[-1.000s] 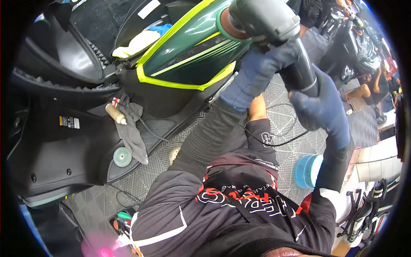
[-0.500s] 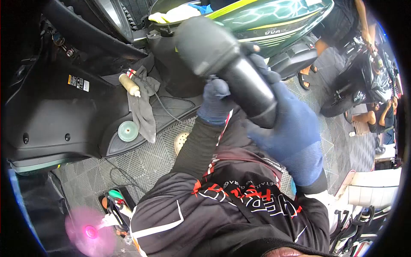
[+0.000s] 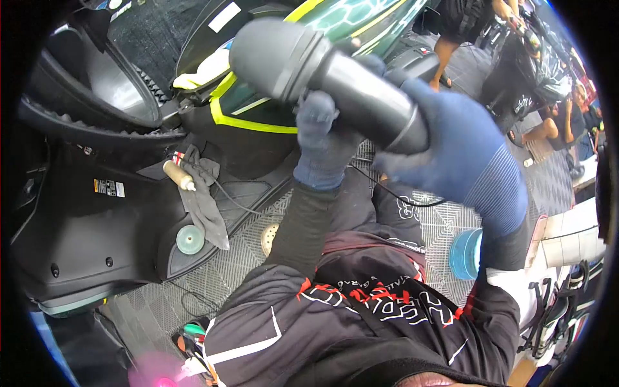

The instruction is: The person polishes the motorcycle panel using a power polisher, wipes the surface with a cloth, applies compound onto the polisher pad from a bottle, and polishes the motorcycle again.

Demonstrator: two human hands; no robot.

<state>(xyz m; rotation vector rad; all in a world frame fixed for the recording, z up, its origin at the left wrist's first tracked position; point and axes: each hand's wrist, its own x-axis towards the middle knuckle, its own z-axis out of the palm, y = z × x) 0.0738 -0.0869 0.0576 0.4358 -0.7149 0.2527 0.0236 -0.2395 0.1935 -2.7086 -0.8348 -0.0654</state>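
A black power polisher (image 3: 361, 97) with a thick rounded head is held up in front of my chest, tilted with its head at the upper left. My gloved left hand (image 3: 320, 138) is closed at the polisher's neck, just below the head. Round the rear of the body, my gloved right hand (image 3: 461, 145) is wrapped, slightly blurred. A dark cord (image 3: 403, 201) hangs below the tool. The polisher's working face is hidden from me.
At left, a scooter's black floor panel (image 3: 84, 219) carries a grey cloth (image 3: 205, 216), a tan bottle (image 3: 178, 175) and a pale green disc (image 3: 190, 239). A blue bucket (image 3: 465, 254) stands on the grated floor. A pink fan (image 3: 161, 374) is lower left. Other people are at upper right.
The polisher has tipped closer to horizontal, its head shifting left, with both hands still on it. My view has shifted, showing more of the blue bucket and the hanging cord.
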